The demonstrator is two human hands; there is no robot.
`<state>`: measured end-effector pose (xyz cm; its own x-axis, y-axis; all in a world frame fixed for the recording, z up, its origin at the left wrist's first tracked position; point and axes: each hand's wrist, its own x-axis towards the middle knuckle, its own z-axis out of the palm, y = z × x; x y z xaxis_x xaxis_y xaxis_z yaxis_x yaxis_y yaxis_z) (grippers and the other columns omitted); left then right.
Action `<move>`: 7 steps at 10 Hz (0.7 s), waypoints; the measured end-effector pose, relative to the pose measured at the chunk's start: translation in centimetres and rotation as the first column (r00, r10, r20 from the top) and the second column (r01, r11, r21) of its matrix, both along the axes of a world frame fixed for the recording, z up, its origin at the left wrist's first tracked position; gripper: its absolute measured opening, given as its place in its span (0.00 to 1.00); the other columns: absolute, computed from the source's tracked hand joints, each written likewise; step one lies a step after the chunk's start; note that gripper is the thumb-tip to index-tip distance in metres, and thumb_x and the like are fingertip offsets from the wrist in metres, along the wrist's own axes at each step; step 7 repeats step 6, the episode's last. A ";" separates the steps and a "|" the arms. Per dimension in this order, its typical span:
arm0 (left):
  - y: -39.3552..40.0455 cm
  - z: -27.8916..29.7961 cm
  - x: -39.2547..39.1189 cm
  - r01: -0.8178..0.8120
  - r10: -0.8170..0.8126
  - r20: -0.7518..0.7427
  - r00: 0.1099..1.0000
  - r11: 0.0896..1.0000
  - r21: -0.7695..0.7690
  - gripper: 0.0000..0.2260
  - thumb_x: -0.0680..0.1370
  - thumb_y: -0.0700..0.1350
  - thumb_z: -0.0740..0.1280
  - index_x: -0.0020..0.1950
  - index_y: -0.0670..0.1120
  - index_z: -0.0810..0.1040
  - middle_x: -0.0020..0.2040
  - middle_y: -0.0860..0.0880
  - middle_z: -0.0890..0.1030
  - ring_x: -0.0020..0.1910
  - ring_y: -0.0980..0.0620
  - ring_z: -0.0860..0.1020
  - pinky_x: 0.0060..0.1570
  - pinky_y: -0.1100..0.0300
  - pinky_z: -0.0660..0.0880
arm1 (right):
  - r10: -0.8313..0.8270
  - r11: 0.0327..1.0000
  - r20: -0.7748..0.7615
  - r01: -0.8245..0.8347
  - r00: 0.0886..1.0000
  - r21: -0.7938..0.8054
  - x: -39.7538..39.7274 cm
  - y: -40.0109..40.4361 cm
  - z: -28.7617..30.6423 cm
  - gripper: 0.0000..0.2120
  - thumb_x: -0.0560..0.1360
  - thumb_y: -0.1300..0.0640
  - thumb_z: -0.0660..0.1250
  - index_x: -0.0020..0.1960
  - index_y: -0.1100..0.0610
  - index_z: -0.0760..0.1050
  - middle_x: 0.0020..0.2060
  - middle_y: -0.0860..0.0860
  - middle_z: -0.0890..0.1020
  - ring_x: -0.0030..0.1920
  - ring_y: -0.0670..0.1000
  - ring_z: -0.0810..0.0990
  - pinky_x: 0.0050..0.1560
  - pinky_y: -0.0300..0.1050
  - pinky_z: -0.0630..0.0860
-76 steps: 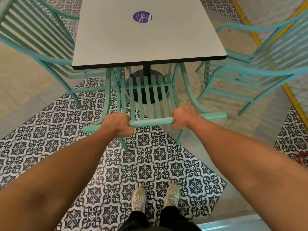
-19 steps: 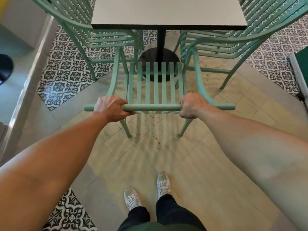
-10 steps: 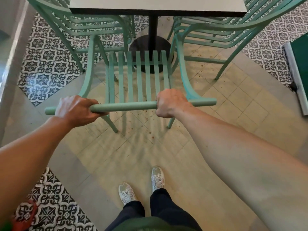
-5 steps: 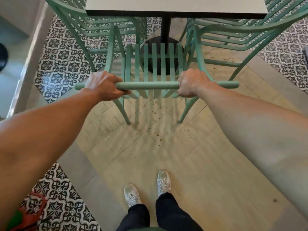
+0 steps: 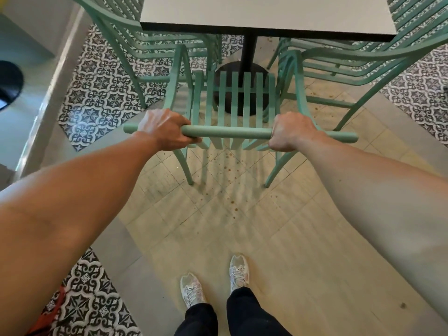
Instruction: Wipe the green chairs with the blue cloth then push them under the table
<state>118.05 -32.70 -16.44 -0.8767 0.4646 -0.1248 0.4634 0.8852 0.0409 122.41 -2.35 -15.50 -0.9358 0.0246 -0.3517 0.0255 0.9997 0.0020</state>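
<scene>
Pushing is the step in hand. Left hand (image 5: 164, 130) and right hand (image 5: 292, 132) each wrap the top rail of the green chair (image 5: 232, 103), whose seat front sits just short of the table (image 5: 266, 18) edge, between two neighbouring chairs. Next it likely needs a straight shove forward, armrests clearing both neighbours. No blue cloth shows. No writing or label is readable.

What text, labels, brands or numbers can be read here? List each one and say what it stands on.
None can be read in this view.
The white square table top shows no sticker or print on the part in view.
The green slatted metal chair, gripped at its top rail by the left hand and right hand, bears no label.
The pale sneakers show no legible brand.
</scene>
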 end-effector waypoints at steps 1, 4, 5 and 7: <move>0.2 0.1 0.0 -0.035 0.036 0.030 0.999 0.999 -0.020 0.24 0.69 0.73 0.61 0.50 0.58 0.81 0.30 0.56 0.72 0.31 0.52 0.74 0.31 0.60 0.66 | -0.005 0.999 -0.016 0.006 1.000 0.038 0.2 0.1 -0.2 0.08 0.67 0.50 0.68 0.41 0.52 0.72 0.33 0.49 0.76 0.34 0.49 0.75 0.30 0.43 0.68; 0.3 -3.3 12.2 -0.345 0.347 0.031 0.937 0.912 0.223 0.46 0.71 0.60 0.66 0.78 0.50 0.39 0.78 0.46 0.36 0.76 0.43 0.39 0.72 0.37 0.38 | -0.287 0.957 -0.436 0.270 0.853 -0.101 9.4 -3.4 -5.5 0.54 0.65 0.55 0.71 0.77 0.55 0.37 0.76 0.62 0.44 0.75 0.65 0.43 0.69 0.65 0.40; -1.3 -6.8 19.4 -0.476 0.436 0.275 0.857 0.874 0.096 0.41 0.76 0.62 0.59 0.77 0.52 0.35 0.78 0.46 0.35 0.76 0.44 0.36 0.73 0.38 0.38 | -0.257 0.965 -0.158 0.243 0.953 -0.103 13.4 -7.1 -7.7 0.45 0.72 0.48 0.62 0.77 0.56 0.36 0.77 0.61 0.41 0.75 0.64 0.41 0.72 0.68 0.46; -4.8 -9.2 24.0 -0.619 0.593 0.359 0.721 0.784 -0.050 0.37 0.77 0.66 0.52 0.78 0.52 0.37 0.78 0.46 0.37 0.77 0.44 0.37 0.72 0.38 0.36 | 0.020 0.995 0.171 -0.003 0.985 -0.096 15.5 -12.1 -9.3 0.37 0.75 0.41 0.53 0.77 0.54 0.44 0.78 0.56 0.46 0.76 0.62 0.43 0.72 0.66 0.47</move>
